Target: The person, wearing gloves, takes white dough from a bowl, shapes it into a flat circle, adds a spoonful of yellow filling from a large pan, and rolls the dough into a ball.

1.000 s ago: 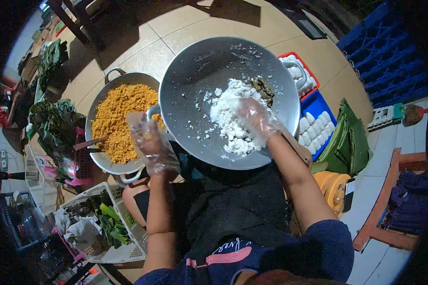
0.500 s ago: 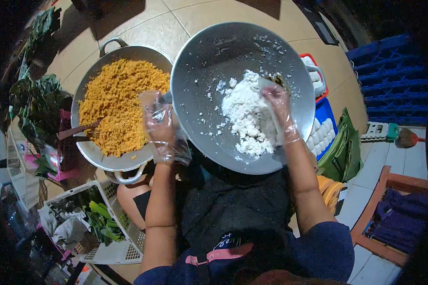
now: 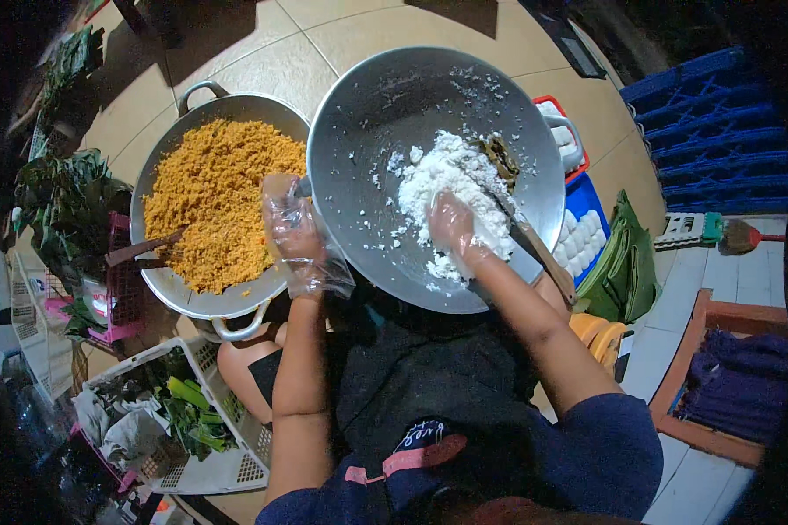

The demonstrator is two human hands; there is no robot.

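Observation:
A large grey metal wok [image 3: 411,79] rests over my lap, holding a heap of white crumbly food [image 3: 451,166]. My left hand [image 3: 293,236], in a clear plastic glove, is closed at the wok's left handle [image 3: 303,187]. My right hand [image 3: 453,223], gloved too, is pushed into the heap with its fingers curled down; their tips are buried. Beside it, a wooden handle [image 3: 547,262] leans over the wok's rim. Brownish leaf pieces [image 3: 501,162] lie at the heap's far right side.
At the left stands a pan [image 3: 160,278] of orange-yellow crumbly food with a wooden spoon [image 3: 140,248]. A white crate [image 3: 210,472] holds greens. To the right are a blue tray [image 3: 593,194] of white pieces, folded green leaves [image 3: 622,267] and a brush [image 3: 740,236].
My right hand has moved left and nearer to me, from the heap's right side into its middle. The wooden handle now shows. My left hand stays at the wok's handle.

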